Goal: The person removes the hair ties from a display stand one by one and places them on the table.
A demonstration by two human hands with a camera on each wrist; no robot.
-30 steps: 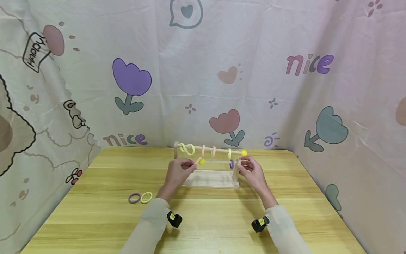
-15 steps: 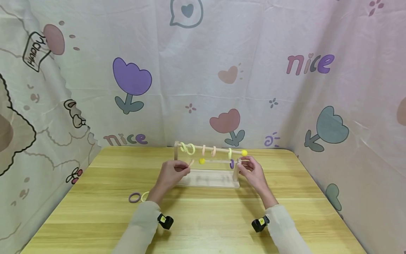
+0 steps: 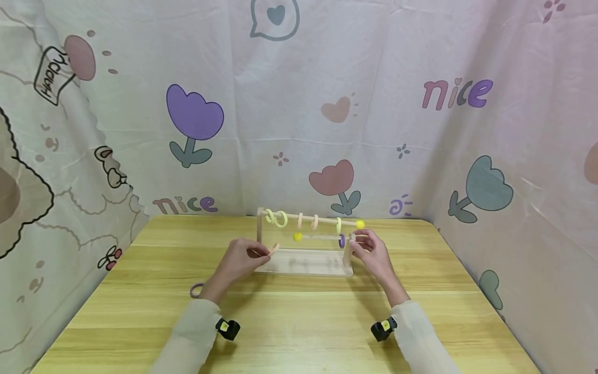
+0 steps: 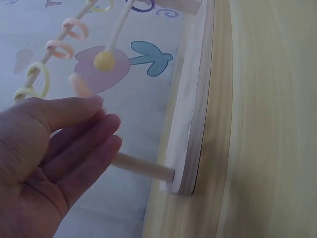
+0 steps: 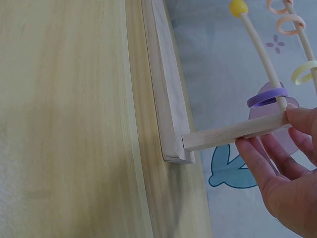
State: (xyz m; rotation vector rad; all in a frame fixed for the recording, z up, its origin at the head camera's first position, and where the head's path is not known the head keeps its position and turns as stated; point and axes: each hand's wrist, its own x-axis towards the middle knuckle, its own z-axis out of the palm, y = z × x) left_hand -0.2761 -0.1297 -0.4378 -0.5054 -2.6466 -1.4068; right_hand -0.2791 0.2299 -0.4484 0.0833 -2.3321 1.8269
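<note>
Near the back edge of the table (image 3: 299, 327) stands a wooden stand (image 3: 303, 264) with a flat board and two posts. The left hand (image 3: 237, 261) pinches a small peach ring (image 4: 79, 85) with its thumb and fingertips. That ring is up in the air by the left end of the board, just beside the left post (image 3: 259, 228). It is not touching any rod. The right hand (image 3: 372, 255) grips the top of the right post (image 5: 237, 133), with the thumb on one side and fingers on the other.

From the left post, the upper rod (image 3: 327, 221) reaches toward the right edge of the table and ends in a yellow ball (image 3: 359, 225). Five rings hang around it: two pale yellow rings (image 3: 286, 220) by the left post, then two pink-peach rings (image 3: 300, 221), then one more yellow ring (image 3: 338, 225) near the ball. From the right post, the lower rod (image 5: 257, 47) points toward the left edge and has its own yellow ball at the tip (image 3: 297, 237). One purple ring (image 5: 270, 94) is around it, close to the right post.

Another purple ring, a loose one (image 3: 191, 292), lies flat on the table, between the left edge and the left arm, which hides part of it. Behind the back edge hangs a cloth (image 3: 374, 78) with flowers and words.
</note>
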